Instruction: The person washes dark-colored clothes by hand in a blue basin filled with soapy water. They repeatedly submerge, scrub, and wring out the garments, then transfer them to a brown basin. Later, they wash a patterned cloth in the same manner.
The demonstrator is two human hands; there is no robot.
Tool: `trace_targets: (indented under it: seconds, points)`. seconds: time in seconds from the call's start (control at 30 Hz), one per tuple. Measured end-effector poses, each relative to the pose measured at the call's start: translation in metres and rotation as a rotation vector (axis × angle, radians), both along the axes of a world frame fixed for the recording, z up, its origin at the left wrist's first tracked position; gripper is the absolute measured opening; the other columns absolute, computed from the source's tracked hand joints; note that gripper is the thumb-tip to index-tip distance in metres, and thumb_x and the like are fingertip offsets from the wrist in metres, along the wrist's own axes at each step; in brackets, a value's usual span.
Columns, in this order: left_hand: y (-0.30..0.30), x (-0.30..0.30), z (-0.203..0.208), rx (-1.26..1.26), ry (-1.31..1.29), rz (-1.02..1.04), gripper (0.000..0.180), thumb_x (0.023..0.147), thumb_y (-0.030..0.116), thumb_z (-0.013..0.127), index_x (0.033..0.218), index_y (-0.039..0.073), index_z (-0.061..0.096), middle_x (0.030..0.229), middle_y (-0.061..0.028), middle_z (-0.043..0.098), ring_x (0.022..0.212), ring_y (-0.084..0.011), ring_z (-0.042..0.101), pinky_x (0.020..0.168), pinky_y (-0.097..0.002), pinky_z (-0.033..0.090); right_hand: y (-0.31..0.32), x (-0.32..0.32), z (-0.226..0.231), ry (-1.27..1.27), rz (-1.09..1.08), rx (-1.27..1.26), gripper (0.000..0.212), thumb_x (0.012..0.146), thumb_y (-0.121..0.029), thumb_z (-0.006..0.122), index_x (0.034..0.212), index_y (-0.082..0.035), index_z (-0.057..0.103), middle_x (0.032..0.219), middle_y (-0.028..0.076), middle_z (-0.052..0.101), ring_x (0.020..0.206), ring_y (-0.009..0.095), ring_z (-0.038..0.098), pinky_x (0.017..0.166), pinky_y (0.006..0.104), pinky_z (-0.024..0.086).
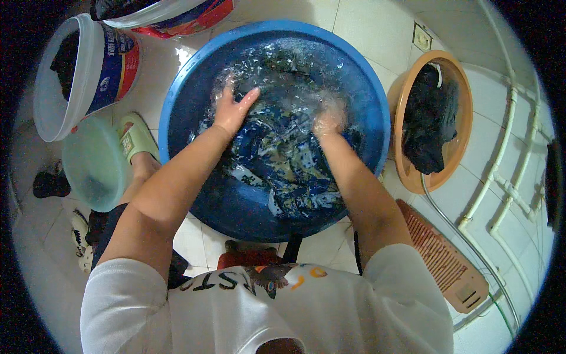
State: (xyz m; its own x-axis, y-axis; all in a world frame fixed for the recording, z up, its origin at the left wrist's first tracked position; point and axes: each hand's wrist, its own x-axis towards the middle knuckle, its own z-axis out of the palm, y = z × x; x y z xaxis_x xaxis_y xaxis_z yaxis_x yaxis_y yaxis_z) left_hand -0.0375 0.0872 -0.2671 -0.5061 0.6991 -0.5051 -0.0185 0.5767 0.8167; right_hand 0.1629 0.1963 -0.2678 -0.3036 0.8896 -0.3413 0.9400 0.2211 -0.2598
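A large round blue basin of water stands before me. In it lies a soaked garment with a blue, white and olive camouflage-like pattern. My left hand is at the left of the garment, thumb spread away from the fingers, whose tips dip into the water. I see nothing in its grasp. On the right, my right hand is partly under the splashing water beside the cloth. Its fingers are blurred and hidden, so I cannot make out whether it grips the fabric.
Right of the basin, an orange tub holds dark clothes. Below it lie a brown ridged washboard and a grey hose. At left are a white bucket with dark cloth, a pale green basin and my slippered foot. White pipes run along the wall.
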Motion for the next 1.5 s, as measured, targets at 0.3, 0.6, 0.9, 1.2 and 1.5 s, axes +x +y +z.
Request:
trace_targets:
  seconds: [0.3, 0.6, 0.9, 1.2, 1.5]
  points:
    - [0.027, -0.009, 0.035, 0.190, -1.276, 0.230, 0.071, 0.079, 0.061, 0.040, 0.119, 0.003, 0.045, 0.113, -0.0140, 0.053, 0.101, -0.0262, 0.053, 0.090, -0.0372, 0.040, -0.066, -0.060, 0.102, 0.798, 0.287, -0.162, 0.049, 0.061, -0.008, 0.058, 0.108, -0.005, 0.045, 0.104, 0.016, 0.054, 0.092, 0.033, 0.055, 0.080, 0.0364, 0.044]
    - [0.002, -0.009, -0.007, 0.354, -0.689, -0.376, 0.031, 0.083, 0.019, 0.049, 0.109, 0.002, 0.051, 0.103, -0.0136, 0.058, 0.092, -0.0228, 0.058, 0.087, -0.0340, 0.044, -0.065, -0.073, 0.091, 0.812, 0.653, 0.119, 0.032, 0.054, -0.016, 0.056, 0.086, -0.012, 0.055, 0.067, 0.005, 0.049, 0.052, 0.024, 0.052, 0.046, 0.0327, 0.044]
    - [0.029, 0.001, 0.067, -0.260, 0.363, -0.344, 0.051, 0.077, 0.042, 0.055, 0.105, 0.000, 0.051, 0.096, -0.0257, 0.056, 0.087, -0.0412, 0.053, 0.076, -0.0394, 0.043, 0.002, -0.009, 0.057, 0.452, -0.053, 0.123, 0.030, 0.069, -0.018, 0.057, 0.097, -0.009, 0.054, 0.093, 0.016, 0.056, 0.083, 0.034, 0.055, 0.073, 0.0373, 0.046]
    - [-0.007, 0.038, 0.057, -0.064, 0.871, -1.023, 0.078, 0.067, 0.054, 0.058, 0.132, 0.024, 0.028, 0.141, -0.0133, 0.008, 0.124, -0.0486, 0.006, 0.089, -0.0690, 0.016, -0.009, -0.017, 0.062, -0.020, 0.638, 0.168, 0.070, 0.064, -0.056, 0.059, 0.124, -0.025, 0.042, 0.138, 0.011, 0.021, 0.124, 0.044, 0.016, 0.091, 0.0641, 0.017]
    - [0.004, 0.005, -0.049, -0.205, 0.869, -1.100, 0.063, 0.073, 0.051, 0.054, 0.126, 0.020, 0.038, 0.131, -0.0136, 0.034, 0.123, -0.0368, 0.023, 0.099, -0.0503, 0.023, 0.019, -0.024, 0.022, -0.354, 0.443, -0.166, 0.063, 0.070, -0.045, 0.058, 0.121, -0.012, 0.044, 0.126, 0.014, 0.038, 0.115, 0.034, 0.036, 0.091, 0.0522, 0.030]
